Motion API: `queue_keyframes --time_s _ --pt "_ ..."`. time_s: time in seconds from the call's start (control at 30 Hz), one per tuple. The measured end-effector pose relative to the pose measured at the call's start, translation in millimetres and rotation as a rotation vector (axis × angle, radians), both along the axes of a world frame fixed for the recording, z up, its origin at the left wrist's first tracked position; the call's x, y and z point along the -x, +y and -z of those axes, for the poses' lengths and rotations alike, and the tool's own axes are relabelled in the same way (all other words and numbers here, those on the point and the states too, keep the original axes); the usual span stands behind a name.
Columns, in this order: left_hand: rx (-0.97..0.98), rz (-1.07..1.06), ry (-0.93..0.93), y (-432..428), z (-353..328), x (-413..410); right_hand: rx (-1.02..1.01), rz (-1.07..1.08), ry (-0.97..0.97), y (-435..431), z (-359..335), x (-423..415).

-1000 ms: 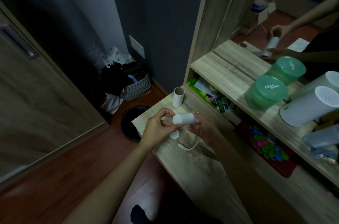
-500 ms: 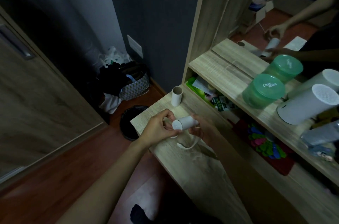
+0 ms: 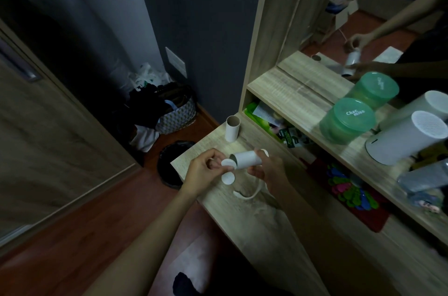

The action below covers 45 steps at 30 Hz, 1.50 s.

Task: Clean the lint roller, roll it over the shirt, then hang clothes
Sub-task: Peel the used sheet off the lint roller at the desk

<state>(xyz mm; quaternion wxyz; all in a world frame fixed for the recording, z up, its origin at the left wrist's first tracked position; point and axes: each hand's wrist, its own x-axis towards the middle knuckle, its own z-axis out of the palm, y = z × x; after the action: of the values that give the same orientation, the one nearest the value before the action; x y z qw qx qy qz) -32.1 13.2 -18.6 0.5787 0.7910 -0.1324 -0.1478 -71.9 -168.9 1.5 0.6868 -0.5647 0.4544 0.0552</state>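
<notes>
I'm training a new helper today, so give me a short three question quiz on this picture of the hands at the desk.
1. True or false: the cardboard tube stands upright on the desk.
2. Which hand grips the white roll round its body? A: left hand. B: right hand.
3. Fill in: the left hand pinches a white round ___ at the roll's open end.
Key: 1 true; 2 B; 3 disc.

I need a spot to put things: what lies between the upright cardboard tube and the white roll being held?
Head view: only bare pale wooden desktop lies between the upright cardboard tube and the white cylindrical roll.
</notes>
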Motion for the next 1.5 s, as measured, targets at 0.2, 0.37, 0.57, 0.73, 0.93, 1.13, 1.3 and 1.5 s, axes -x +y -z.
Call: queue_keyframes --time_s 0.2,0.37,0.57,0.73,0.93,1.13,1.3,1.5 --pt "0.061 -0.191 0.245 10 15 -10 0.015 0.13 -0.167 -2 7 8" --pt "-0.201 -0.376 0.271 0 37 -22 0.024 0.089 -0.21 0 7 11" --pt "-0.298 -0.384 0.303 -11 49 -30 0.004 0.09 -0.231 2 11 8" --pt "-0.427 -0.374 0.181 -8 48 -33 0.0 0.08 -0.248 3 11 7" --pt "0.22 -0.235 0.501 1 -15 -15 0.001 0.04 -0.288 16 4 0" --pt "0.354 -0.192 0.438 31 -31 -11 0.044 -0.119 -0.368 67 -4 -29" --pt "0.405 -0.356 0.405 77 -16 -44 0.212 -0.302 -0.355 112 9 -65" --pt "0.294 -0.512 0.431 140 34 -105 0.854 -0.653 -0.368 158 47 -105"
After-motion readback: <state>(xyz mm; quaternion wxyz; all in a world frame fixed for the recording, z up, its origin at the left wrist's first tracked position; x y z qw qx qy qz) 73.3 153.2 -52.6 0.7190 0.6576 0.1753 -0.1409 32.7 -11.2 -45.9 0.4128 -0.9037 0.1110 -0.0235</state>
